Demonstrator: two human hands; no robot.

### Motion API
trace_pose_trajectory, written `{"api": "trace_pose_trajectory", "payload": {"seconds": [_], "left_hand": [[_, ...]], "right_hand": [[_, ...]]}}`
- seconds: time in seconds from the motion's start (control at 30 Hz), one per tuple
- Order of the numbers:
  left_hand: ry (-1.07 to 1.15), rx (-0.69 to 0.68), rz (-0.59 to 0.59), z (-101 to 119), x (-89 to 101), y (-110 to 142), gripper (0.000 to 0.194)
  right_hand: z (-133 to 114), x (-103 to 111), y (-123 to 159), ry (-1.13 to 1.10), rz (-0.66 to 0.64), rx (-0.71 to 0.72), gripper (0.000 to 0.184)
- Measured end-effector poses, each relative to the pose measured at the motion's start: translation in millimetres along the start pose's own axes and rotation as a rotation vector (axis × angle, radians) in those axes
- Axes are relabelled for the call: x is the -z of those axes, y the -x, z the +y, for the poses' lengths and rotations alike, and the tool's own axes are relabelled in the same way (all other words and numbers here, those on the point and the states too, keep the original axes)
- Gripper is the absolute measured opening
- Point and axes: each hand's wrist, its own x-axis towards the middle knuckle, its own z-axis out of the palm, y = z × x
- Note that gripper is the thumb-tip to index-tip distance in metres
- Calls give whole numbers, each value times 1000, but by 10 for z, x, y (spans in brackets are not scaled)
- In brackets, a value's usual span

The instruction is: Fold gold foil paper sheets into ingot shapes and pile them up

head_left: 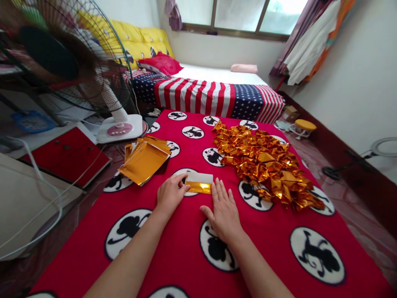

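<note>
A sheet of gold foil paper (pixel 200 188), partly folded, lies on the red cloth with a white strip showing along its far side. My left hand (pixel 170 191) pinches its left end between thumb and fingers. Flat on the cloth, my right hand (pixel 223 209) has its fingers stretched out, and its fingertips touch the paper's right end. A stack of flat gold foil sheets (pixel 145 159) lies to the left, beyond my left hand. On the right is a large heap of folded gold foil pieces (pixel 263 159).
The red cloth (pixel 173 265) with monkey prints covers the table. An electric fan (pixel 119 126) stands at the left, near a red board (pixel 63 155). Behind the table is a bed with a striped cover (pixel 198 97). A yellow stool (pixel 305 125) stands by the right wall.
</note>
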Motion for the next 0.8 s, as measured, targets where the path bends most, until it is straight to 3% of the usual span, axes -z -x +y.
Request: {"api": "trace_pose_trajectory", "payload": {"seconds": [0.1, 0.23, 0.47, 0.67, 0.8], "left_hand": [[-24, 62, -20, 22, 46, -61, 42], [-108, 93, -140, 65, 153, -230, 40], [-201, 69, -338, 144, 284, -472, 22], [-29, 43, -267, -8, 191, -387, 26], [438, 129, -101, -50, 69, -230, 32]], "right_hand": [[9, -16, 4, 2, 10, 6, 79], [16, -35, 7, -14, 19, 13, 79], [39, -33, 8, -78, 51, 31, 75], [107, -74, 19, -305, 164, 26, 73], [121, -71, -6, -678, 380, -139, 69]]}}
